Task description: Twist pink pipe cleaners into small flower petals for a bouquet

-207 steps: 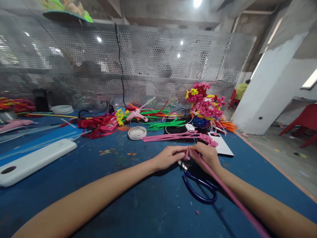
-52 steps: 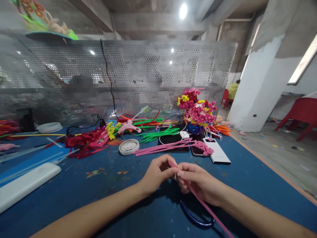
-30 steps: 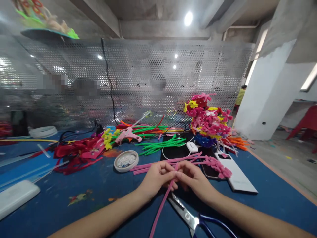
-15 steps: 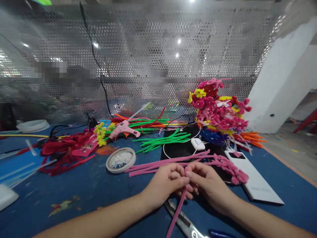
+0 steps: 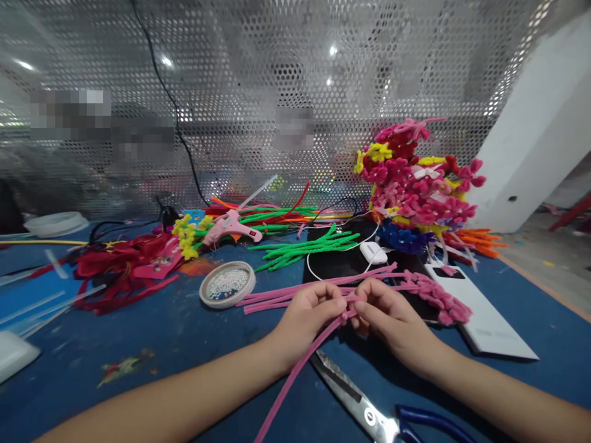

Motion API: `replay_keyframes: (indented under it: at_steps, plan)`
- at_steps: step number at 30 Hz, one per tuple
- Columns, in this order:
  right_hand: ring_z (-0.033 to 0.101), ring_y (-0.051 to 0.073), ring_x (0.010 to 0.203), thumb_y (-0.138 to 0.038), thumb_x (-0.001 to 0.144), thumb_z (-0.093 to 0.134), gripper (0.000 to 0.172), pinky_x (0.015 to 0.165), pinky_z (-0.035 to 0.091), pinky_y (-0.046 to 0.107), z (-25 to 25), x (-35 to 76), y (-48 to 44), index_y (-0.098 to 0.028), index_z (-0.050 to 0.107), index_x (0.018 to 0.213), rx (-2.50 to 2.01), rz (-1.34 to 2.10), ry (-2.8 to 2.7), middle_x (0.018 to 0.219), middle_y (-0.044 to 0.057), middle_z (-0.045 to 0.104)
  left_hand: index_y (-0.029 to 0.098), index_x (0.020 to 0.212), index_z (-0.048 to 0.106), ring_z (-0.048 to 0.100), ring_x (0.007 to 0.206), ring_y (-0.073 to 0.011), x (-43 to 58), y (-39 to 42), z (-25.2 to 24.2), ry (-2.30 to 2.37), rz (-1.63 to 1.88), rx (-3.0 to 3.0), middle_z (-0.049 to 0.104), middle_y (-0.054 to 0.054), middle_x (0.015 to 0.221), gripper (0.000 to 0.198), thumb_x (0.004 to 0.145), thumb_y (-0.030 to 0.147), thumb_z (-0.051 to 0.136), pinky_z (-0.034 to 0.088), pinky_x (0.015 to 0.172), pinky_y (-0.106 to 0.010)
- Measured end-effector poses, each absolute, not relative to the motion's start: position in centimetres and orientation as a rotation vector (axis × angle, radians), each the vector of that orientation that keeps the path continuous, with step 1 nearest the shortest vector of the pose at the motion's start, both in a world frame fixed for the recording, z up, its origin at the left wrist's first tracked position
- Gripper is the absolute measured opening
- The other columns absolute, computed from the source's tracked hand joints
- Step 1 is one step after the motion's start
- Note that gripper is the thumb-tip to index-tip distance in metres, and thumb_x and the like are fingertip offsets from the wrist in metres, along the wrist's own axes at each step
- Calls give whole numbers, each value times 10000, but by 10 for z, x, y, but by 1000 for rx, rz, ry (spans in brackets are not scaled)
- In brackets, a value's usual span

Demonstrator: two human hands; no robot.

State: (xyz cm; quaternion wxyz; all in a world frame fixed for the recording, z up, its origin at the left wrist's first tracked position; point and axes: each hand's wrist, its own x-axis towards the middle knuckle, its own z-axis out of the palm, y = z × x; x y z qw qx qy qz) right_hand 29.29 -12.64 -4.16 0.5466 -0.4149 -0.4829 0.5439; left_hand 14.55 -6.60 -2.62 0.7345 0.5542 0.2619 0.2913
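Note:
My left hand [image 5: 310, 323] and my right hand [image 5: 386, 311] meet over the table, both pinching the end of a pink pipe cleaner [image 5: 295, 372]. Its long tail hangs toward me, past my left wrist, and a small bend shows between my fingertips. Just beyond my hands lie straight pink pipe cleaners [image 5: 277, 298]. Pink looped pipe-cleaner pieces [image 5: 438, 296] rest to the right, partly over a white box-like item [image 5: 498, 335]. Below my hands are scissors [image 5: 355, 397] with dark blue handles.
A round dish of beads [image 5: 228, 284] stands left of centre. Behind it are a pink glue gun [image 5: 232, 229], green pipe cleaners [image 5: 305, 247] and red ribbons [image 5: 120, 267]. A tall bunch of pipe-cleaner flowers [image 5: 420, 184] stands at back right, before a perforated metal screen [image 5: 258, 80].
The pink pipe cleaner's tail has swung left, toward my left forearm. My fingertips have parted slightly, showing its bend. The view has tipped down, bringing more of the scissors into sight.

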Motion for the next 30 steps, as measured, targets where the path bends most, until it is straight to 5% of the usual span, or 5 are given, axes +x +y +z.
replay_keyframes:
  at_steps: [9, 22, 30]
  plan:
    - [515, 81, 540, -329, 760, 659, 257, 484, 410, 188, -45, 299, -126, -197, 530, 939, -1180, 985, -1130, 650, -44, 577, 136, 707, 548, 446, 567, -66, 148, -71, -21, 689, 658, 1330, 524, 46, 622, 172, 706, 259, 669, 330, 551, -178]
    - [608, 101, 560, -227, 781, 632, 56, 531, 489, 194, -39, 299, -137, -224, 679, 812, -1327, 455, -1412, 723, -17, 682, 127, 684, 580, 546, 569, -101, 147, -70, -29, 696, 702, 1183, 613, -4, 602, 169, 687, 266, 675, 423, 591, -216]
    - [594, 100, 744, -82, 826, 540, 153, 681, 455, 187, -38, 301, -142, -203, 621, 871, -1215, 367, -1798, 814, -3, 647, 117, 656, 607, 511, 564, -80, 145, -70, -26, 666, 724, 1315, 576, 14, 593, 139, 716, 233, 653, 416, 579, -193]
